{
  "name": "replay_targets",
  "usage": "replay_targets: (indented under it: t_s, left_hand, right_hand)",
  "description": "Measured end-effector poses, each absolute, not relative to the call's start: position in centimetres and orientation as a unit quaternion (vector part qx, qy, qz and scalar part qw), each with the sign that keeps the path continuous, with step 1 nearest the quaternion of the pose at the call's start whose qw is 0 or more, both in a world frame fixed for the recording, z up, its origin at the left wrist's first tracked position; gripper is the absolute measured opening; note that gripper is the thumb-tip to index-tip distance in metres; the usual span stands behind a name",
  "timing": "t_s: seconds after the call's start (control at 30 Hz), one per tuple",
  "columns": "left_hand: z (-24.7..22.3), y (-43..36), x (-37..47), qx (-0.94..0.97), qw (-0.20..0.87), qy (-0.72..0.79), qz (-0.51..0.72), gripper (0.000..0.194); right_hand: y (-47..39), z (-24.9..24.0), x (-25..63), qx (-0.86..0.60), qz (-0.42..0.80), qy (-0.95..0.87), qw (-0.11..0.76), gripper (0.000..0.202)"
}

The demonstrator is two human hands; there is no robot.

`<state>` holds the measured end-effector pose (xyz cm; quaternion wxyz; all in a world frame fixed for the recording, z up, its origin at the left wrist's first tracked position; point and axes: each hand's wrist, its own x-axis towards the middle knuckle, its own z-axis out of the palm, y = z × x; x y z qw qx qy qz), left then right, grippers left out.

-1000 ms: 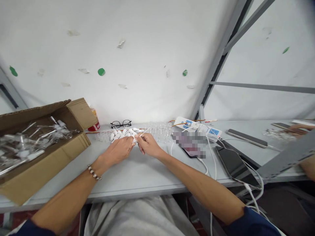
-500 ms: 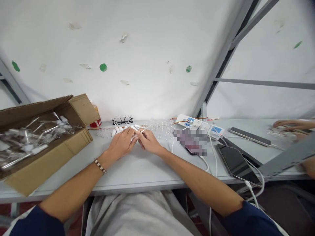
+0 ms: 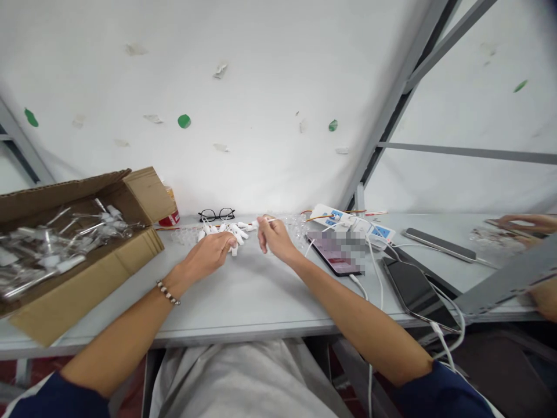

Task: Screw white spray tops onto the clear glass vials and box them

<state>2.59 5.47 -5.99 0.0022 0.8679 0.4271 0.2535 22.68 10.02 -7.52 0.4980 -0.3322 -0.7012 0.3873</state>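
My left hand (image 3: pixel 209 255) is closed beside a small heap of white tube-shaped pieces (image 3: pixel 237 231). Its fingertips are curled together, and whatever they pinch is hidden. To its right, my right hand (image 3: pixel 276 239) is raised slightly, thumb and index finger closed on a thin white stick (image 3: pixel 271 220). Clear, glass-like small pieces (image 3: pixel 296 226) lie just behind and to the right of that hand. On the left, an open cardboard box (image 3: pixel 93 278) holds many clear tubes with white ends (image 3: pixel 65 264).
Black-framed glasses (image 3: pixel 216 215) and a red-yellow container (image 3: pixel 170 212) stand by the wall. To the right are a power strip (image 3: pixel 319 213), a phone with a lit screen (image 3: pixel 331 255), a dark phone (image 3: pixel 418 293) and cables. Beyond the grey post (image 3: pixel 513 278) a co-worker's hand (image 3: pixel 528 222) shows.
My hands were together over the white pieces and are now apart. The right moved right with the thin white stick; the left moved slightly left and down, uncovering more white pieces.
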Motion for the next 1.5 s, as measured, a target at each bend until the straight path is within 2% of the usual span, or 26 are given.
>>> replay_targets:
  t_s: [0.1,0.2,0.4,0.57,0.8,1.03,1.27,1.37,1.43,1.5]
  left_hand:
    - [-5.5,5.4,2.2,0.838,0.028,0.444,0.317,0.040]
    - [-5.2,5.6,1.9,0.822,0.003,0.458,0.339,0.040]
    - [-3.8,6.8,-1.0,0.768,-0.017,0.585,0.259,0.025]
    - [-2.1,7.3,-5.8,0.678,-0.069,0.711,0.173,0.024]
    - [-2.5,6.8,-6.1,0.593,-0.041,0.798,0.095,0.015]
    - [-3.7,6.9,-5.4,0.623,-0.023,0.779,0.064,0.010]
    - [-3.4,6.9,-5.4,0.636,-0.048,0.767,0.072,0.028]
    - [-3.4,6.6,-3.3,0.670,-0.057,0.734,0.093,0.027]
    - [-3.9,6.0,-1.0,0.739,-0.022,0.660,0.133,0.022]
    - [-4.5,5.1,1.5,0.813,0.070,0.553,0.171,0.022]
  right_hand:
    - [10.4,-7.3,23.5,-0.339,0.362,-0.703,0.510,0.059]
    - [9.8,-7.8,23.0,-0.336,0.338,-0.744,0.468,0.052]
    - [8.8,-8.9,22.2,-0.320,0.242,-0.838,0.371,0.041]
    - [9.0,-8.7,22.8,-0.337,0.222,-0.835,0.373,0.039]
    - [8.9,-8.6,22.7,-0.332,0.225,-0.850,0.342,0.038]
    - [8.9,-8.6,22.8,-0.328,0.221,-0.857,0.329,0.039]
    - [8.8,-8.4,22.8,-0.336,0.209,-0.861,0.319,0.040]
    - [8.9,-8.4,22.8,-0.328,0.222,-0.863,0.315,0.040]
    - [9.0,-8.4,22.8,-0.320,0.237,-0.858,0.323,0.040]
    - [9.1,-8.5,22.8,-0.315,0.260,-0.850,0.332,0.041]
